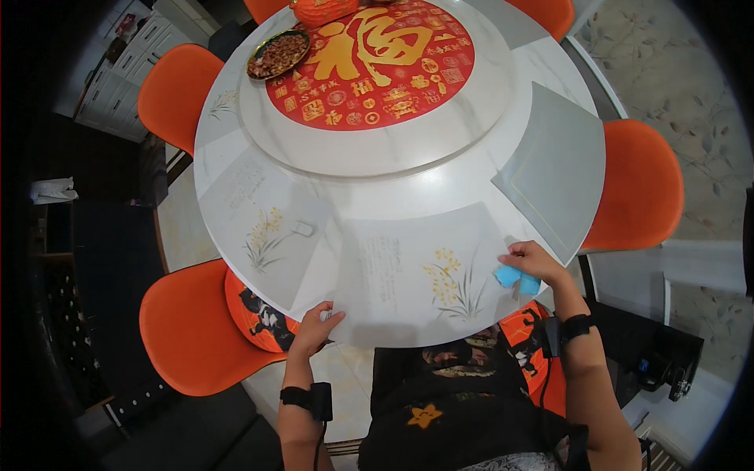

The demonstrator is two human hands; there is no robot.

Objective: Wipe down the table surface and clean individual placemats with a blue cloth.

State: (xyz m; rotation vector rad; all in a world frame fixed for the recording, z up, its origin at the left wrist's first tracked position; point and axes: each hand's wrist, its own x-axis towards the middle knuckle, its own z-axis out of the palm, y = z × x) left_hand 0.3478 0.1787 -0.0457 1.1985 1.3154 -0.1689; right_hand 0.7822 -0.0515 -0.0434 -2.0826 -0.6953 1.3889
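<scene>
My right hand [533, 262] is closed on a light blue cloth [516, 279] at the right corner of a pale placemat [406, 277]. Yellow flowers, grey-green leaves and faint writing are printed on that mat, which lies flat at the near edge of the round white table [377, 197]. At the mat's left lower corner is my left hand [315, 329], its fingers curled by the table edge. A small whitish bit shows between thumb and fingers; whether it is held is unclear.
A similar flowered placemat [268, 235] lies to the left, a grey one [559, 171] to the right. On the turntable [359, 159], a dish of nuts or beans [278, 54] stands beside an orange object [324, 10]. Orange chairs [188, 335] surround the table.
</scene>
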